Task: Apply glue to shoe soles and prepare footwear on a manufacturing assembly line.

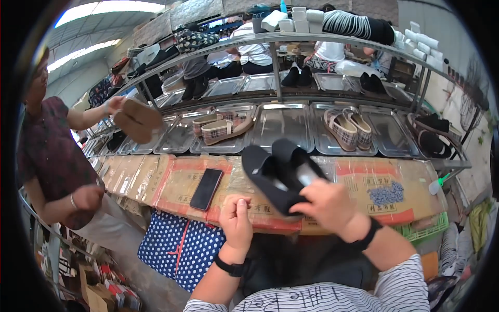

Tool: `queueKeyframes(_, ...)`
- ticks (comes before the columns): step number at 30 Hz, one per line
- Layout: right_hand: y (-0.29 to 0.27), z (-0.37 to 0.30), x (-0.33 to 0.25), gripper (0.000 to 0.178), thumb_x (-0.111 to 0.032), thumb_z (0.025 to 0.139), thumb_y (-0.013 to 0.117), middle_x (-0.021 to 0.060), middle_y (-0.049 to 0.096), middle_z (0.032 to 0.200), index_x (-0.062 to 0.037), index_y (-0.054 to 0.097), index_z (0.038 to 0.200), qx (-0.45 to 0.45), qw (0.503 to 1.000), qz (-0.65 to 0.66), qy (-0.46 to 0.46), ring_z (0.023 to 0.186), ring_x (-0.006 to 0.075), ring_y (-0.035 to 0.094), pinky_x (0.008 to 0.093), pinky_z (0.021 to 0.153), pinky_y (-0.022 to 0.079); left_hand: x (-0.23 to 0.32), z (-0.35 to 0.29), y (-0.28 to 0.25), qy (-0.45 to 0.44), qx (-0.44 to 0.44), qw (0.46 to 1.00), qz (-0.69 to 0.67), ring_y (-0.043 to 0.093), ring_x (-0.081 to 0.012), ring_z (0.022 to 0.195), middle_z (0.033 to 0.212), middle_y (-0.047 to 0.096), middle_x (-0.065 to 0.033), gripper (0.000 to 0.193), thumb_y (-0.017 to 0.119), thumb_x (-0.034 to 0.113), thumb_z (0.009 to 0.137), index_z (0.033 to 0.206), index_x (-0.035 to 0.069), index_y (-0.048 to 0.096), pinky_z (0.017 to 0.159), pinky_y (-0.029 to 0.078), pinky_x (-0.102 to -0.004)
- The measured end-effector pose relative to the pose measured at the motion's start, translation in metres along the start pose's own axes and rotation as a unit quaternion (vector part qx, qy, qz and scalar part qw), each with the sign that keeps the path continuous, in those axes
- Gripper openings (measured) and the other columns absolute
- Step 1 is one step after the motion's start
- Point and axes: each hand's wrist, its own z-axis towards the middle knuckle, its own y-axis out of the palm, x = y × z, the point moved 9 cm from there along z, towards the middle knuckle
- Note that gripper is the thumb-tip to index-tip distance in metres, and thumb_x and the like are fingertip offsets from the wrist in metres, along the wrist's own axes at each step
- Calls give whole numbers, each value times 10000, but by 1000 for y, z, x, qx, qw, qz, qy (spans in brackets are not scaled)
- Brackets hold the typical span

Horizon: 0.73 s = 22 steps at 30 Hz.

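My right hand (330, 205) grips a pair of black slip-on shoes (267, 179) by the heels, holding them above the cardboard-covered bench. The toes point away from me, and light insoles show inside. My left hand (237, 221) is closed in a fist at the bench's front edge, thumb pressed to the fingers; what it holds, if anything, is hidden. A dark phone (207, 189) lies on the cardboard (236, 179) beside my left hand. To the right of the shoes sits a small heap of blue bits (385, 193), too small to name.
Behind the bench, a metal rack (278, 73) bears steel trays (285, 127), plaid shoes (223, 127) and black shoes (297, 77). At left stands a person (62, 156) holding brown soles (138, 120). A polka-dot cloth (179, 247) hangs below the bench. A green crate (426, 227) is at right.
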Motion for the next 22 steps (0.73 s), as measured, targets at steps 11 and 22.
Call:
queueKeyframes(11, 92, -56, -90, 167, -171, 834, 689, 105, 552, 814, -45, 642, 933, -118, 986, 120, -5, 559, 255, 609, 355, 502, 508, -29, -13, 68, -40, -393, 836, 382, 631, -382, 627, 691, 612, -271, 387, 682, 288, 904, 861, -96, 664, 584, 498, -439)
queueKeyframes(22, 0, -106, 57, 451, -101, 730, 785, 148, 541, 1202, -71, 569, 1125, 134, 963, 37, 231, 1091, 373, 530, 457, 913, 443, -22, -99, -56, -98, -117, 988, -16, 711, -305, 802, 835, 733, -116, 215, 604, 144, 934, 878, -22, 728, 754, 564, -349)
